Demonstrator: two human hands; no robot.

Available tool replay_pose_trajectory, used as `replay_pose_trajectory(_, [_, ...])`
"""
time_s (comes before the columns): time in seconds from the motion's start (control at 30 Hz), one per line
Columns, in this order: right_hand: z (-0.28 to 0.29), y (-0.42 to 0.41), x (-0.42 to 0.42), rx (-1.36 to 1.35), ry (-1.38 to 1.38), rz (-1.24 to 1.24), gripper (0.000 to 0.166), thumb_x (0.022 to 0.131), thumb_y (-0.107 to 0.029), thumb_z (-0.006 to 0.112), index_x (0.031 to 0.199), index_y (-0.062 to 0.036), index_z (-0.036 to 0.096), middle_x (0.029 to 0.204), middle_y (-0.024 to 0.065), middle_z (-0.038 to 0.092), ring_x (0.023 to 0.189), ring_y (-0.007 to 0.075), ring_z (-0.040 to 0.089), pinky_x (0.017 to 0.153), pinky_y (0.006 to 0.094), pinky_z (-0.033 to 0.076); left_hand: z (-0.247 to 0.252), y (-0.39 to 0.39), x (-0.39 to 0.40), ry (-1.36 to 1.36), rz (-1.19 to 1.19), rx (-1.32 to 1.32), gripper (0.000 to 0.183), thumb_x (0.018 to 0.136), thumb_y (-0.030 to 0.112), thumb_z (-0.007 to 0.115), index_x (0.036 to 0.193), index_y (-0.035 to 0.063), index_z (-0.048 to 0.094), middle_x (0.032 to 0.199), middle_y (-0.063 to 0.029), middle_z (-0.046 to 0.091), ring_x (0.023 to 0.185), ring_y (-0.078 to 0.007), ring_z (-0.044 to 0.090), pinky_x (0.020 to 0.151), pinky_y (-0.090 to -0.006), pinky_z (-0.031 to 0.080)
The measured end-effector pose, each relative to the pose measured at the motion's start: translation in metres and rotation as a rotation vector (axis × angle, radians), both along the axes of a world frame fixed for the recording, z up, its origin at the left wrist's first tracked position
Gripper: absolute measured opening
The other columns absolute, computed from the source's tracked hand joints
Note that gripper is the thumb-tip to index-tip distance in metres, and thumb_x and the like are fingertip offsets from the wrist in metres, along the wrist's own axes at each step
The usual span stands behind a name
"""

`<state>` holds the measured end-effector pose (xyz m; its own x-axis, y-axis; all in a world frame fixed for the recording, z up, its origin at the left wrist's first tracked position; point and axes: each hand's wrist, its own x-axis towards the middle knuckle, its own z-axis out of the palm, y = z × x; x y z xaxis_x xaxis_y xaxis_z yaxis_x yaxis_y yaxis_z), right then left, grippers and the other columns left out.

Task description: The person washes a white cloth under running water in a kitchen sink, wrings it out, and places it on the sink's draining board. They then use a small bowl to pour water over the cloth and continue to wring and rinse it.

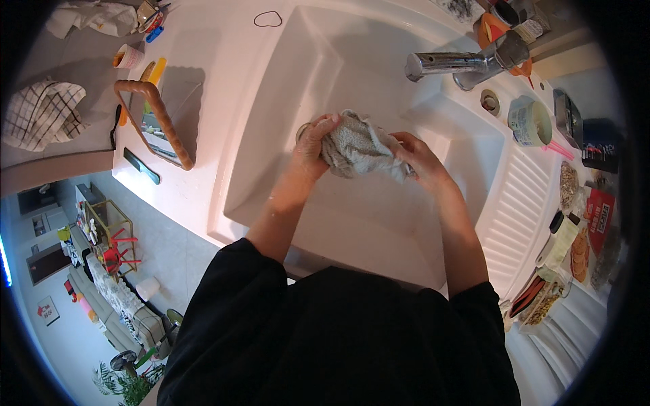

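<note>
A bunched, greyish-white terry cloth [355, 144] hangs between my two hands above the basin of a white sink [350, 218]. My left hand [313, 144] grips its left end, with the thumb on top. At the cloth's right end my right hand [419, 157] holds the fabric between thumb and fingers. Behind my left hand part of a round drain fitting [301, 133] shows; the rest is hidden. The metal faucet [447, 63] reaches over the basin from the upper right, apart from the cloth. No water stream can be seen under its spout.
A brown-framed mirror [152, 124] stands on the left counter, near a dark comb [141, 166]. A hair tie [267, 19] lies by the basin's far rim. Right of the basin are a ribbed drainboard [518, 203], a plastic tub [530, 124] and a cleaver [557, 241].
</note>
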<state>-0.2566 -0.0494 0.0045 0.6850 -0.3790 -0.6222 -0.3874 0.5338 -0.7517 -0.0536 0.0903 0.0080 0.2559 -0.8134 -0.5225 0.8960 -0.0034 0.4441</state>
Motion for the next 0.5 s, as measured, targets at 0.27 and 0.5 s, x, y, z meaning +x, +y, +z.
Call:
replay_pose_trajectory(0.27, [0.017, -0.003, -0.029, 0.067, -0.148, -0.101, 0.039, 0.083, -0.013, 0.066, 0.119, -0.0054, 0.052, 0.108, 0.0034, 0.057, 0.096, 0.0152, 0.058, 0.083, 0.031, 0.049, 0.012, 0.012, 0.0, 0.024, 0.102, -0.004, 0.04, 0.075, -0.01, 0.048, 0.112, 0.0029, 0.055, 0.107, -0.0132, 0.06, 0.103, -0.0274, 0.059, 0.095, -0.04, 0.05])
replay_pose_trajectory(0.5, [-0.013, 0.01, 0.007, -0.037, -0.399, -0.458, 0.028, 0.087, -0.008, 0.057, 0.113, -0.0162, 0.05, 0.109, -0.0002, 0.055, 0.1, 0.0187, 0.057, 0.087, 0.0387, 0.049, 0.003, 0.008, -0.034, 0.262, 0.126, -0.01, 0.035, 0.086, 0.004, 0.052, 0.121, 0.0058, 0.053, 0.114, -0.0094, 0.06, 0.108, -0.0259, 0.057, 0.099, -0.0394, 0.047])
